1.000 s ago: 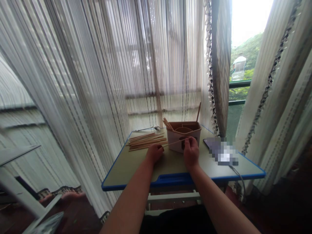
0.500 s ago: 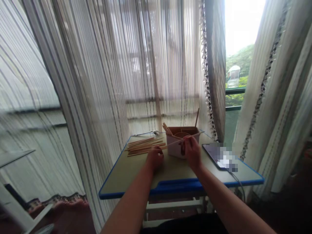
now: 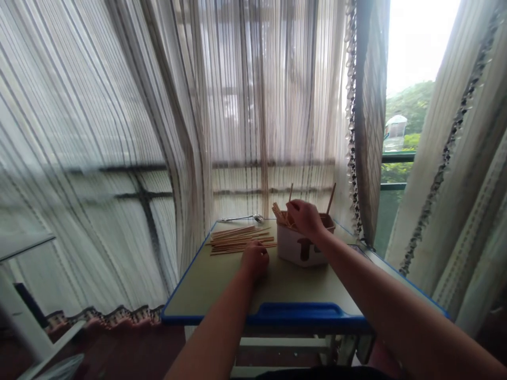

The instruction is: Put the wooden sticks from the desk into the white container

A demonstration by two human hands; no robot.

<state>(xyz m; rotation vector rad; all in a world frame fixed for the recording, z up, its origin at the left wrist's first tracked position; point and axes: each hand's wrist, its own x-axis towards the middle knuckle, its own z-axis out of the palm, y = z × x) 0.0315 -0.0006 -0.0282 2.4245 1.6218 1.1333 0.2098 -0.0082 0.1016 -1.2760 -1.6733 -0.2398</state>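
Closest to you, the near edge of the table (image 3: 301, 311) carries blue trim, with no lettering you could read on it. Beyond that edge, left of the table's middle, your left hand (image 3: 255, 258) rests with its fingers loosely curled, beside the right ends of the loose sticks (image 3: 237, 241); you cannot tell from here whether it has hold of one. Those sticks lie flat, roughly side by side, stretching toward the left edge. To their right, nearer the far edge than the near one, stands the bin (image 3: 287, 249); a brown figure (image 3: 304, 249) marks its pale front, too blurred to make out as print or logo, and no brand shows. Above the bin's opening your right hand (image 3: 304, 215) is closed in a pinch, seemingly on a thin stick (image 3: 291, 192) whose upper end points up past your fingers. The step in hand looks like standing that stick in the bin, beside the bundle of sticks (image 3: 278, 212) leaning at its left rim. The next move calls for steering the lower end, hidden from you here, clear of that bundle before your pinch loosens. Farther back, a darker stick (image 3: 331, 199) leans from the bin's right side, and a metal utensil (image 3: 241, 218) lies along the table's far edge, unlabelled as far as you can see.
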